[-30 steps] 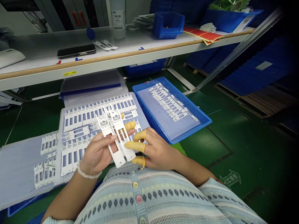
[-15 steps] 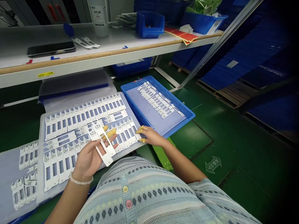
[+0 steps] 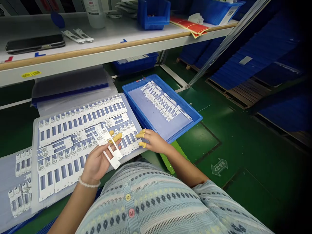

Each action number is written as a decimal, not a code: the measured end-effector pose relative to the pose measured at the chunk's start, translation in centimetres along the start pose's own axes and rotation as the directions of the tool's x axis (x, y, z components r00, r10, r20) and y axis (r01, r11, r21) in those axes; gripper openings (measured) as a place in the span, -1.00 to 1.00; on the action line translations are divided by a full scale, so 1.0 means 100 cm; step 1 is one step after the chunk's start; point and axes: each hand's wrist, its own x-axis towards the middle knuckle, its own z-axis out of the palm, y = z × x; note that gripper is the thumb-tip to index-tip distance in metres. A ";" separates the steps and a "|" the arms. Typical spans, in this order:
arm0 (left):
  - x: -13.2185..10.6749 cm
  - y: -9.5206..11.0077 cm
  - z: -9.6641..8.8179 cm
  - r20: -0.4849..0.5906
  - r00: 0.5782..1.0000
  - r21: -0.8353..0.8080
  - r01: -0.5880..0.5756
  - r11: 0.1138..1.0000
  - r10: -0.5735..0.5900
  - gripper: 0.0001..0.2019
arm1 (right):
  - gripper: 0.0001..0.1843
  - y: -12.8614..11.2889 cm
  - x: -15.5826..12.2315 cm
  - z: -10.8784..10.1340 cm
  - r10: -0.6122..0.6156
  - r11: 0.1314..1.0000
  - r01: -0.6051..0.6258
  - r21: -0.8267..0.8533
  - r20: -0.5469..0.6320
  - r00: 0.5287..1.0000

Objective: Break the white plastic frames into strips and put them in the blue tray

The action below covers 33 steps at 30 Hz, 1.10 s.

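Left hand (image 3: pixel 96 161) pinches white frames (image 3: pixel 110 150) flat, faces upward, probably for viewing; right hand (image 3: pixel 152 141), fingers loosely spread, rests on the sheet (image 3: pixel 35 162) edge.

Nothing can be read outright. A yellow sticker (image 3: pixel 31 74) on the front edge of the worktop (image 3: pixel 109 35) carries dark print too small to make out. The white bottle (image 3: pixel 94 14) at the worktop's back edge bears red print, which is illegible. A white arrow sign (image 3: pixel 219 166) painted on the green floor (image 3: pixel 243 188) encloses blurred characters. A white label (image 3: pixel 228 16) on the blue bin (image 3: pixel 214 8) at the worktop's right end is unreadable.
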 end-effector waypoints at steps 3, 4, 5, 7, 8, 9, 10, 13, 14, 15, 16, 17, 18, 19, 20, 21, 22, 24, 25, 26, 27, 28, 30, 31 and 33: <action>0.014 -0.017 0.016 -0.008 0.999 0.037 -0.040 0.999 0.040 -0.84 | -0.71 -0.026 0.008 0.002 -0.005 0.996 0.012 0.093 -0.080 0.997; 0.019 -0.024 0.021 0.002 0.998 0.049 -0.057 0.997 0.057 -0.86 | -0.71 -0.033 0.011 0.004 0.022 0.997 -0.015 0.080 -0.082 0.996; 0.022 -0.030 0.026 0.013 0.997 0.057 -0.078 0.995 0.078 -0.90 | -0.70 -0.038 0.014 0.006 0.056 0.997 -0.052 0.050 -0.080 0.995; 0.029 -0.042 0.033 0.032 0.993 0.067 -0.112 0.991 0.110 -0.96 | -0.68 -0.041 0.017 0.010 0.135 0.990 -0.137 -0.021 -0.086 0.987; 0.032 -0.047 0.035 0.034 0.992 0.069 -0.122 0.990 0.119 -0.97 | -0.67 -0.039 0.017 0.011 0.166 0.984 -0.171 -0.049 -0.097 0.981; 0.035 -0.052 0.038 0.037 0.991 0.072 -0.131 0.989 0.129 -0.97 | -0.67 -0.036 0.016 0.013 0.182 0.980 -0.190 -0.065 -0.112 0.977; 0.037 -0.056 0.040 0.042 0.990 0.073 -0.141 0.987 0.138 -0.95 | -0.69 -0.032 0.014 0.013 0.183 0.979 -0.192 -0.065 -0.128 0.975; 0.043 -0.064 0.050 0.068 0.985 0.068 -0.164 0.984 0.159 -0.81 | -0.71 -0.018 0.007 0.014 0.131 0.991 -0.131 0.015 -0.222 0.966; 0.045 -0.066 0.054 0.081 0.983 0.066 -0.168 0.984 0.162 -0.75 | -0.70 -0.013 0.004 0.013 0.108 0.994 -0.100 0.046 -0.270 0.957; 0.047 -0.068 0.058 0.092 0.982 0.066 -0.170 0.983 0.163 -0.71 | -0.69 -0.009 0.002 0.013 0.087 0.995 -0.069 0.066 -0.319 0.944; 0.050 -0.069 0.062 0.101 0.981 0.068 -0.171 0.983 0.164 -0.67 | -0.69 -0.005 0.001 0.012 0.063 0.997 -0.041 0.069 -0.358 0.932; 0.052 -0.071 0.065 0.105 0.981 0.072 -0.174 0.982 0.166 -0.65 | -0.70 -0.002 0.000 0.011 0.040 0.998 -0.019 0.060 -0.378 0.925; 0.055 -0.073 0.067 0.107 0.980 0.077 -0.177 0.981 0.168 -0.64 | -0.72 0.001 0.000 0.011 0.024 0.999 -0.005 0.049 -0.380 0.925; 0.058 -0.076 0.069 0.107 0.979 0.085 -0.181 0.980 0.172 -0.63 | -0.76 0.004 0.000 0.010 0.016 0.999 -0.001 0.042 -0.365 0.931; 0.061 -0.078 0.070 0.108 0.979 0.095 -0.185 0.978 0.175 -0.63 | -0.79 0.007 0.001 0.008 0.020 0.999 -0.007 0.040 -0.344 0.939; 0.064 -0.081 0.070 0.111 0.978 0.107 -0.189 0.976 0.178 -0.63 | -0.83 0.009 0.002 0.007 0.031 0.999 -0.019 0.041 -0.323 0.946; 0.068 -0.084 0.070 0.114 0.977 0.121 -0.193 0.974 0.180 -0.63 | -0.85 0.012 0.003 0.006 0.044 0.999 -0.033 0.041 -0.307 0.951; 0.073 -0.090 0.070 0.117 0.976 0.154 -0.201 0.968 0.184 -0.62 | -0.89 0.017 0.005 0.004 0.061 0.998 -0.053 0.034 -0.281 0.958; 0.075 -0.092 0.071 0.115 0.975 0.170 -0.206 0.964 0.188 -0.61 | -0.91 0.020 0.006 0.002 0.062 0.998 -0.055 0.035 -0.261 0.963; 0.076 -0.093 0.071 0.112 0.975 0.185 -0.209 0.960 0.191 -0.59 | -0.91 0.024 0.008 -0.001 0.066 0.997 -0.056 0.046 -0.238 0.969; 0.076 -0.094 0.072 0.108 0.976 0.195 -0.208 0.959 0.190 -0.56 | -0.91 0.028 0.009 -0.004 0.077 0.996 -0.065 0.064 -0.212 0.974; 0.076 -0.094 0.072 0.110 0.976 0.208 -0.207 0.956 0.187 -0.52 | -0.90 0.035 0.010 -0.009 0.103 0.993 -0.088 0.084 -0.190 0.976; 0.073 -0.091 0.071 0.122 0.970 0.274 -0.236 0.932 0.209 -0.41 | -0.88 0.052 0.014 -0.021 0.213 0.976 -0.201 0.085 -0.167 0.963; 0.070 -0.088 0.068 0.128 0.963 0.332 -0.267 0.905 0.238 -0.37 | -0.86 0.064 0.016 -0.028 0.293 0.956 -0.289 0.053 -0.157 0.943; 0.063 -0.082 0.059 0.124 0.942 0.479 -0.331 0.813 0.311 -0.38 | -0.82 0.092 0.019 -0.040 0.459 0.879 -0.469 -0.088 -0.116 0.881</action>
